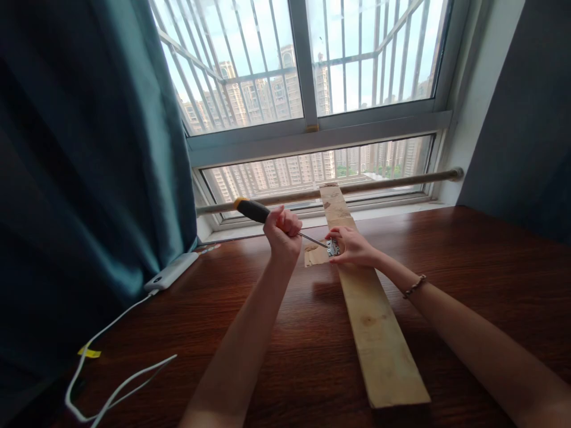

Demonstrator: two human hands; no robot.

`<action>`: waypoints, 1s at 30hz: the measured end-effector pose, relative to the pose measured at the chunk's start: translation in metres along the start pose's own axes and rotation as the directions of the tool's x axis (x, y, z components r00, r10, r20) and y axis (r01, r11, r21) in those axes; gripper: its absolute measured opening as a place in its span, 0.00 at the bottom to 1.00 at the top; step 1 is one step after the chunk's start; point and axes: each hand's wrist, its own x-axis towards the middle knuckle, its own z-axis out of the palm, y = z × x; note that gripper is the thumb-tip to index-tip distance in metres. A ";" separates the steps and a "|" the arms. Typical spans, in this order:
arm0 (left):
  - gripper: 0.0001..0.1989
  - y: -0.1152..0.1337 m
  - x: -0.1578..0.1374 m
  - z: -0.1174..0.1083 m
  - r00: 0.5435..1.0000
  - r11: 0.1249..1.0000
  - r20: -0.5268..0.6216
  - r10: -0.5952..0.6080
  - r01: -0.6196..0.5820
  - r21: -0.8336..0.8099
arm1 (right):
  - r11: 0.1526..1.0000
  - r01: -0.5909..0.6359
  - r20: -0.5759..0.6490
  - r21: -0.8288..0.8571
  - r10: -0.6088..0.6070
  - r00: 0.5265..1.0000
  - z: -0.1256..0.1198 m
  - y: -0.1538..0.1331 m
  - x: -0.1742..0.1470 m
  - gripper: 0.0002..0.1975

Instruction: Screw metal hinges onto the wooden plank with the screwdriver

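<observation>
My left hand (284, 233) is wrapped round a screwdriver (253, 210) with a black handle and a yellow end. Its thin shaft slants down to the right, and the tip reaches a small silver metal hinge (332, 247). That hinge lies against a long pale wooden board (379, 327). With thumb and fingers curled about the hinge, my right hand (352, 245) grips it from the right side. A short piece of wood (316, 254) sticks out to the left beneath the hinge. The exact seat of the screwdriver tip is too small to make out.
The board lies on a dark reddish wooden tabletop (473, 285), its far end near a metal rail (401, 182) below the window. To the left are a white power bank (172, 271), a white cable (116, 318) and a blue curtain (89, 148).
</observation>
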 end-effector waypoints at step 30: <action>0.17 -0.026 -0.006 -0.007 0.997 0.999 -0.058 0.048 -0.047 0.018 | 0.999 -0.019 0.024 -0.026 0.020 1.000 -0.003 -0.004 0.000 0.31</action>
